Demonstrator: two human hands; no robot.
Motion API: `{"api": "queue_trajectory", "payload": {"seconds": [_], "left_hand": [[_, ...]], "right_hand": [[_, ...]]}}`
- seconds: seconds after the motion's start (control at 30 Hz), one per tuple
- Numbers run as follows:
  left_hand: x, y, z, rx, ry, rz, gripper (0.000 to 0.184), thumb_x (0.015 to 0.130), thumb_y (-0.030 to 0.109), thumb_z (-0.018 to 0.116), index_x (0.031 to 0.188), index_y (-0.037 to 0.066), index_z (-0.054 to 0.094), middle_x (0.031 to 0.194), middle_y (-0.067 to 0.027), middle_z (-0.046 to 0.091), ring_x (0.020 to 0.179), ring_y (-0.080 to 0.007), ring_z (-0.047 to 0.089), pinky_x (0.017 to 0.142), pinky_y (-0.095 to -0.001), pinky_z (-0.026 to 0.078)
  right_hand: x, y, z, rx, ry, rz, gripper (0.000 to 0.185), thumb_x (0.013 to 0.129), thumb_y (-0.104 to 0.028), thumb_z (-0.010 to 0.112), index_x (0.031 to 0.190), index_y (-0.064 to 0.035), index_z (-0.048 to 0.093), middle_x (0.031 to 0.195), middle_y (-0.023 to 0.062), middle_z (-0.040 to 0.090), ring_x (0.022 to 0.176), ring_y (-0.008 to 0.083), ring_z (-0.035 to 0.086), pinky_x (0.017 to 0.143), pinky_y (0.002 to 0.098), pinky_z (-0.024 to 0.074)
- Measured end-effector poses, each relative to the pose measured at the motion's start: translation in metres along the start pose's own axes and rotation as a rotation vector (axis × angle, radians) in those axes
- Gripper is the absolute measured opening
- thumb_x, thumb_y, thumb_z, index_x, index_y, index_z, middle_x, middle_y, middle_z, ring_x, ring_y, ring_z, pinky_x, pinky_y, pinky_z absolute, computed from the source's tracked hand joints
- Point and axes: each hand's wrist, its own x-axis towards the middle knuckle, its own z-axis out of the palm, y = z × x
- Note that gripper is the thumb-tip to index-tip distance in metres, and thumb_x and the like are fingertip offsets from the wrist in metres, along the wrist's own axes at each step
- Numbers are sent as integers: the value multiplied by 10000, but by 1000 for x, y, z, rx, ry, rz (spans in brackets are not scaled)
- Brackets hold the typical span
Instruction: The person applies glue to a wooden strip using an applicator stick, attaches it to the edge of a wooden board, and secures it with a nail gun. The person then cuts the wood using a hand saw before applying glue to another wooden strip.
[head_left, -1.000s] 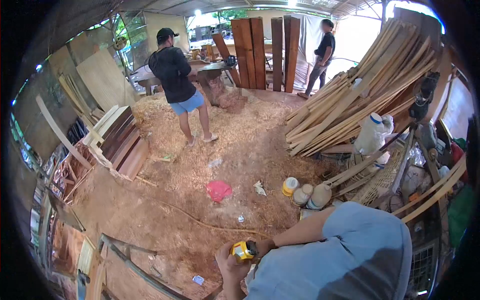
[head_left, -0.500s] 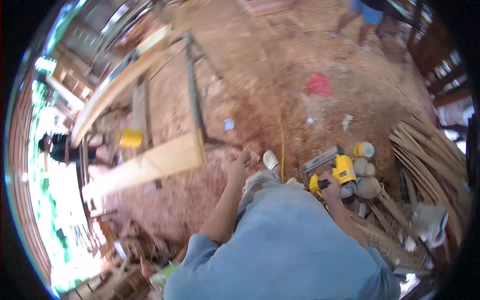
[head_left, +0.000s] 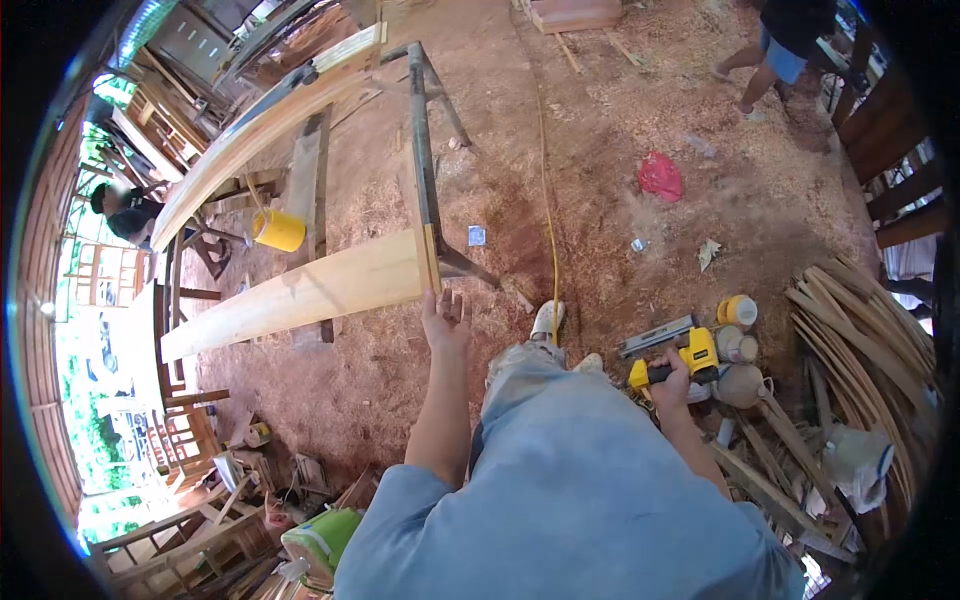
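On the brown earth floor [head_left: 600, 130], strewn with shavings, stands a dark, tubular metal frame [head_left: 424, 160], and a long, flat board of pale yellow wood [head_left: 310, 290] reaches away from its corner. At this end of the board, the left grip [head_left: 446, 322] is raised with its fingers apart and slightly bent; it grasps nothing that can be seen, and whether a fingertip touches the wood I cannot tell. The step in hand looks like approaching the board's end with the tool carried low. A move nearer would call for a firm wrist, a check of where the tool's nose points, and the free fingers kept out of its line.

The chunky yellow and black power tool with a long silver-grey magazine [head_left: 699, 350] is on the right side, above the floor and near the tubs. The right grip [head_left: 671, 381] is clenched round its black handle. The body is bright yellow with a small dark label too small to read, and the straight magazine runs slantwise beside it. The tool seems intact, and its bulk likely makes it front-heavy. A thin yellow hose [head_left: 547, 190] crosses the floor towards a white shoe [head_left: 548, 318]; its link to the tool is hidden.
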Motion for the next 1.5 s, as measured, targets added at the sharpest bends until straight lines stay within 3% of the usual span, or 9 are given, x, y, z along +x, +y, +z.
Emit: {"api": "queue_trajectory", "payload": {"seconds": [0.43,0.57,0.67,0.73,1.0,1.13,1.2,1.3,1.5], "left_hand": [[-3,-16,20,38,-66,-66,587,919,446,666,1413,177,496,1469,8,460,1135,-223,502,918,-451,452],[3,-20,21,44,-79,-95,483,926,420,665,1323,181,529,1332,-55,545,1113,-246,551,895,-463,486],[1,-24,21,741,-258,-136,624,888,325,721,1417,100,478,1343,-106,540,1120,-220,555,933,-425,479],[-8,-30,28,1278,-568,922,864,793,153,735,1552,104,323,1333,-161,546,1174,-241,552,939,-391,470],[3,-5,70,1001,-636,407,937,768,-38,578,1579,-24,107,1307,-136,512,835,-127,536,665,-253,487],[71,-22,62,1023,-609,760,934,778,41,608,1589,21,143,1322,-178,544,859,-183,562,755,-329,502],[77,-27,43,991,-540,509,916,790,101,632,1581,24,176,1245,-177,590,908,-215,589,790,-376,507],[-22,5,68,1700,-308,422,789,787,332,680,1464,6,440,921,-173,641,820,-271,622,743,-431,516],[33,7,107,821,-819,488,622,844,25,559,1448,-48,428,1352,-166,545,1199,-272,545,955,-338,466]], "right_hand": [[-10,3,20,43,74,5,176,942,-123,611,788,-107,527,693,15,506,626,183,526,642,338,483],[-11,-2,24,35,86,14,188,945,-124,606,783,-109,512,697,14,499,640,178,526,664,339,485],[-4,3,15,23,25,-33,199,945,-127,605,775,-109,504,701,15,500,649,177,527,682,345,484],[-3,8,11,32,28,-14,203,943,-139,605,766,-110,510,688,19,500,645,183,530,692,355,483],[-8,14,9,15,48,-1,217,947,-156,593,752,-112,508,685,25,504,647,189,535,704,364,480],[-14,6,17,42,25,-4,196,949,-154,587,771,-108,518,698,25,509,654,189,538,704,363,487],[-15,6,18,46,13,-21,186,952,-155,584,782,-103,527,707,25,517,666,188,543,704,371,494],[-29,4,24,52,91,26,154,916,-143,609,788,-90,542,727,32,553,698,192,573,726,381,507],[8,39,-22,-275,-93,-352,109,828,-155,638,756,-115,567,740,18,568,687,163,575,632,352,463]]}}
